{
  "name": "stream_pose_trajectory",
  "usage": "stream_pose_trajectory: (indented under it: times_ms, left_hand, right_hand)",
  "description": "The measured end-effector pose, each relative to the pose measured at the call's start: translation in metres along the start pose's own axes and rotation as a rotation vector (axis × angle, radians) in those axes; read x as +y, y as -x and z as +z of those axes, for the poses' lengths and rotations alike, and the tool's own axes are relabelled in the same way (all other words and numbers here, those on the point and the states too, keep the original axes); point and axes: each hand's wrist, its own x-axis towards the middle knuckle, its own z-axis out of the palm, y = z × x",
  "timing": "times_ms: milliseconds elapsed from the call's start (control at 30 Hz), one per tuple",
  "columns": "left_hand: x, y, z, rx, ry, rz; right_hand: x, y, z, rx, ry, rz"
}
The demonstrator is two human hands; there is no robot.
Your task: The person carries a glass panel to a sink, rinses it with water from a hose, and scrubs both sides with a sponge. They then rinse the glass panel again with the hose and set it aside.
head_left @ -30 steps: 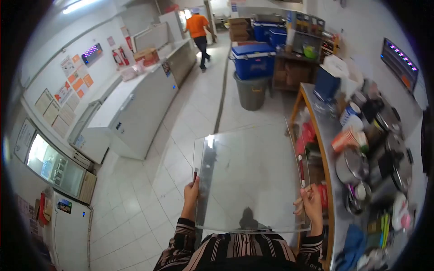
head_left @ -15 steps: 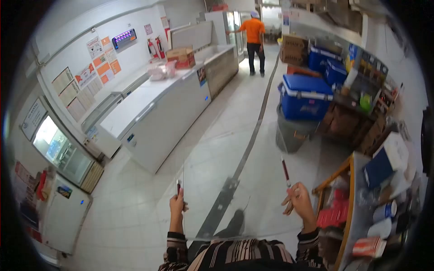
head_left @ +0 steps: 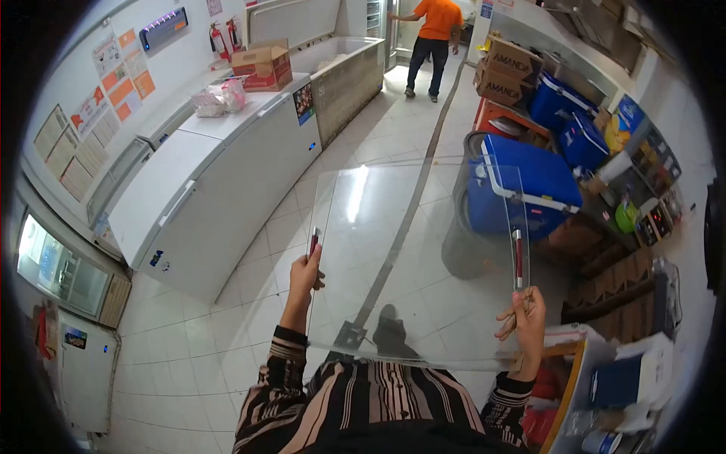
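Since half a second earlier, the person in the striped top point(head_left: 393, 393) had come farther up the floor point(head_left: 219, 356) with the clear panel point(head_left: 416, 257), and the blue cooler point(head_left: 548, 178) stood nearer, just past the panel's upper right corner. From where I stood, the panel was held out in front of the person's waist, its near edge close to the striped cloth. The left hand point(head_left: 304, 276) grasped the panel's left edge, thumb against the lower end of a red handle point(head_left: 314, 240). The right hand point(head_left: 527, 321) pinched the right edge just below a second red handle point(head_left: 518, 259), its other fingers loosely bent. Off to the left, a cardboard box point(head_left: 262, 69) stood by the far end of the white freezer point(head_left: 227, 200), a plastic bag point(head_left: 219, 100) beside it. Beyond, a person in orange point(head_left: 436, 21) had an arm stretched out sideways.
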Motion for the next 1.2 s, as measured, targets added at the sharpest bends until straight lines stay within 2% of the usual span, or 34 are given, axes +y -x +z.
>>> stream_pose_trajectory:
  times_ms: [33,233,333,400,533,667,767,933,1100,1167,1200]
  left_hand:
    - [0.007,-0.026,0.013,-0.016,0.006,0.04]
    - [0.065,-0.153,0.067,0.094,-0.034,-0.037]
    - [0.079,-0.214,0.082,0.143,0.019,-0.009]
    - [0.094,-0.26,0.098,0.205,0.042,-0.059]
    - [0.133,-0.37,0.135,0.196,0.024,-0.007]
    - [0.178,-0.5,0.205,0.141,0.097,0.058]
    - [0.211,-0.572,0.261,0.02,0.026,-0.021]
    - [0.257,-0.696,0.368,-0.154,0.012,0.034]
    - [0.273,-0.823,0.471,-0.227,-0.009,0.033]
    - [0.286,-0.867,0.502,-0.225,0.011,0.049]
    - [0.299,-0.89,0.519,-0.177,-0.03,-0.018]
  right_hand:
    - [0.0,-0.03,0.001,-0.012,0.011,0.012]
    - [-0.021,-0.219,0.029,-0.044,0.091,-0.036]
    - [-0.032,-0.315,0.053,-0.168,0.138,-0.137]
    - [-0.039,-0.378,0.072,-0.21,0.09,-0.09]
    - [-0.057,-0.499,0.103,-0.215,0.021,-0.048]
    - [-0.077,-0.611,0.11,-0.153,0.043,-0.076]
    - [-0.102,-0.676,0.107,-0.038,0.058,-0.064]
    - [-0.121,-0.779,0.1,0.14,0.052,-0.042]
    - [-0.128,-0.915,0.091,0.204,0.061,-0.012]
    - [-0.134,-0.982,0.085,0.162,0.02,0.036]
    - [-0.131,-1.022,0.084,0.169,-0.009,0.009]
